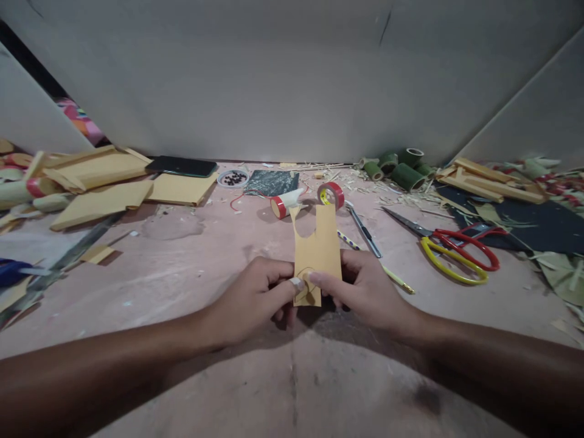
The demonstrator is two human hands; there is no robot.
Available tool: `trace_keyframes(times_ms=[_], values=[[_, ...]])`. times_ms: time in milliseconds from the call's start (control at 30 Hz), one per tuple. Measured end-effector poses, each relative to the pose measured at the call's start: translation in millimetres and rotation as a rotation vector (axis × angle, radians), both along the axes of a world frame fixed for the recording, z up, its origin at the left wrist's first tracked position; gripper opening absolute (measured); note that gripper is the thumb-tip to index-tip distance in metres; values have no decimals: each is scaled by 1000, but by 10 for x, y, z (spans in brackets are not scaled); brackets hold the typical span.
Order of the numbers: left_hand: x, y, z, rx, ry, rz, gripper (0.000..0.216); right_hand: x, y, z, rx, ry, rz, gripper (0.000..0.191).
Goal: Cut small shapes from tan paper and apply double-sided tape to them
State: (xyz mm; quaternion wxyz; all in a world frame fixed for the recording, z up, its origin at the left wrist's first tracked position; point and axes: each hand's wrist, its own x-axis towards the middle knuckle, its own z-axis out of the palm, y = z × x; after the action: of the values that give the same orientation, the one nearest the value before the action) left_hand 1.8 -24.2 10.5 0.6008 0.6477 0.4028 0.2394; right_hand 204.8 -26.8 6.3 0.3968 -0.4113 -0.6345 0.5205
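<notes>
The person's left hand (260, 289) and right hand (376, 292) both grasp one piece of tan card (322, 246), which stands between them in front of the body, seemingly raised over the pinkish tabletop (191, 377). Each thumb presses on the near face by the lower end, with fingers curled behind the side edges. A curved pencil-like line (306, 269) runs beside the thumbs, and the top carries a rounded notch that leaves a narrow pointed strip (294, 219) on the left.

The card looks very light and thin, stiff enough to stand up from a low grip yet likely to crease under a hard pinch. It probably isn't slippery. The pointed strip seems the weakest part, apt to bend or tear, so the broad lower body and straight right edge look the safer places to hold.

Beyond it lie a red tape roll (336, 194) and a utility knife (364, 230); red-and-yellow-handled scissors (456, 248) rest farther right.
</notes>
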Motion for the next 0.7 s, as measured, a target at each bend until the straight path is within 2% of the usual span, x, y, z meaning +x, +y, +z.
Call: trace_keyframes(times_ms=[167,400,700], values=[[1,13,-9,40,10,-17,31,11,22,-21,-36,21,-28,27],[51,10,40,66,-13,-7,18,15,28,-19,-122,36,-64,33],[54,8,39,91,-9,0,13,1,25,25,-109,14,-38,26]])
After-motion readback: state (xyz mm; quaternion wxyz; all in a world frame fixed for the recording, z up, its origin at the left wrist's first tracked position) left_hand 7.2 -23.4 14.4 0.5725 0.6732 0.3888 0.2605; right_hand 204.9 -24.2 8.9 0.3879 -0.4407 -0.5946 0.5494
